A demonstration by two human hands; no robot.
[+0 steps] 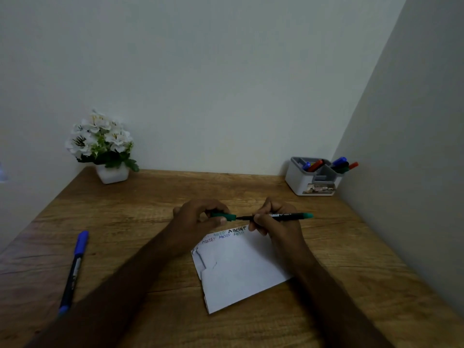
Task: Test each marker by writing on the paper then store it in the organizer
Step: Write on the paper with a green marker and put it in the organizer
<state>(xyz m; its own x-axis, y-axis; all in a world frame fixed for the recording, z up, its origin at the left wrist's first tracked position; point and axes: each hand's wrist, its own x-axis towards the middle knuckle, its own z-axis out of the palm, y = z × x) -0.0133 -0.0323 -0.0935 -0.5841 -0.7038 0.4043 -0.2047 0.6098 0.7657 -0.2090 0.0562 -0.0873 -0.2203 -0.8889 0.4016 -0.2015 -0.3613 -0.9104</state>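
A green marker [286, 215] lies level above the far edge of the white paper [238, 267], gripped around its black barrel by my right hand [273, 222]. My left hand [198, 219] pinches the marker's green cap [223, 216], which meets the tip end of the barrel. Several short lines of coloured letters run along the top of the paper. A blue marker [75, 267] lies on the wooden desk [150, 197] at the left, capped. The grey organizer [313, 178] stands at the back right corner and holds several markers.
A white pot of white flowers [105, 146] stands at the back left of the desk. Walls close off the desk behind and on the right, just past the organizer.
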